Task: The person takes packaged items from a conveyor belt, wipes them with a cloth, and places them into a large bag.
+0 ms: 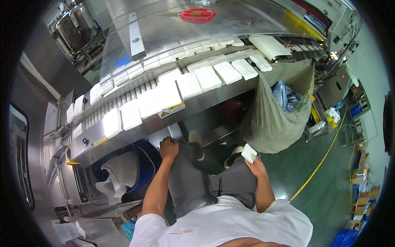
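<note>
White T-shirt [230,224] cloth, softly creased, lies nearest, with grey trousers [189,181] beyond it over bent, parted knees. On one thigh the left hand [168,149] rests with fingers curled; whether it grips anything I cannot tell. Out past the other knee, the right hand [257,166] pinches a flat white packet [249,153] narrowly between thumb and fingers, well apart from the conveyor. At left, a rounded blue bin [147,160] holds crumpled white sheeting [119,175]. Smooth green floor [300,164] runs off to the right, crossed by a curving yellow line [325,158]. Ahead, a coarse greenish cloth sack [267,125] hangs open-mouthed, crinkled blue film [282,92] inside, just beside the straight steel edge of the conveyor [148,125]. Flat rectangular white pouches [208,77] lie along it, some overlapping, over ribbed rollers [133,94]. Behind spreads a glossy steel tabletop [173,31] bearing a red coil [207,15]. Farther off stand stacked cardboard boxes [362,201] and a rounded, polished tank [76,24].
</note>
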{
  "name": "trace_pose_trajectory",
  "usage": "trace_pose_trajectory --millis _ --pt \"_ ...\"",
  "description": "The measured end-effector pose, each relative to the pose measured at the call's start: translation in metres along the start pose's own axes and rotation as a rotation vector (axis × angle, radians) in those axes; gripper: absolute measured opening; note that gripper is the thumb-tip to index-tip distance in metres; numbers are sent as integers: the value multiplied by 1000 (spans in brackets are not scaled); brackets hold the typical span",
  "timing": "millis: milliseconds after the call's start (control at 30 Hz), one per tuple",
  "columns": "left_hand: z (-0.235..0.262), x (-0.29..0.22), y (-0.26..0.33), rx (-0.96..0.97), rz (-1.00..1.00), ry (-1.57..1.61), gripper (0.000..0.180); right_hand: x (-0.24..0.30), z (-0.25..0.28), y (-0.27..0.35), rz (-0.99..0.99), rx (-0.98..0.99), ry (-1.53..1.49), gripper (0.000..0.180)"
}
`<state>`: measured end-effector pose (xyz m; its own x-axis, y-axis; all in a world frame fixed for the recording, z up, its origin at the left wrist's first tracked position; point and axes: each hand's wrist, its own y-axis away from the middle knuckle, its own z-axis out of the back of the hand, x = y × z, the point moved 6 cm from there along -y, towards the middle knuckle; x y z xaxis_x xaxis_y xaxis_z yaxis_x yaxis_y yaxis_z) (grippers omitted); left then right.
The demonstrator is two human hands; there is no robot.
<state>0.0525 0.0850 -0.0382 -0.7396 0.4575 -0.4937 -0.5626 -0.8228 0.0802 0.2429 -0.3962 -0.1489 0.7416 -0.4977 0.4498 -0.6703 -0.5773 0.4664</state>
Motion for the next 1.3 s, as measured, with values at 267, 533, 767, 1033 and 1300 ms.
trace_pose_trajectory --millis 267,533,767,1033,1300 --pt "4 -9 2 24 -17 -58 34 0 -1 3 4 -35 -21 40" --pt "-5 -3 -3 30 15 -102 34 3 -13 5 -16 33 -15 45" --pt "-5 -2 -1 -30 -32 -95 32 2 -10 5 -4 -16 19 46" --pt "-1 0 -1 -57 -50 -55 33 0 -9 3 -6 -19 2 41" --pt "4 -8 1 -70 -48 -9 32 0 6 1 8 -38 -49 38"
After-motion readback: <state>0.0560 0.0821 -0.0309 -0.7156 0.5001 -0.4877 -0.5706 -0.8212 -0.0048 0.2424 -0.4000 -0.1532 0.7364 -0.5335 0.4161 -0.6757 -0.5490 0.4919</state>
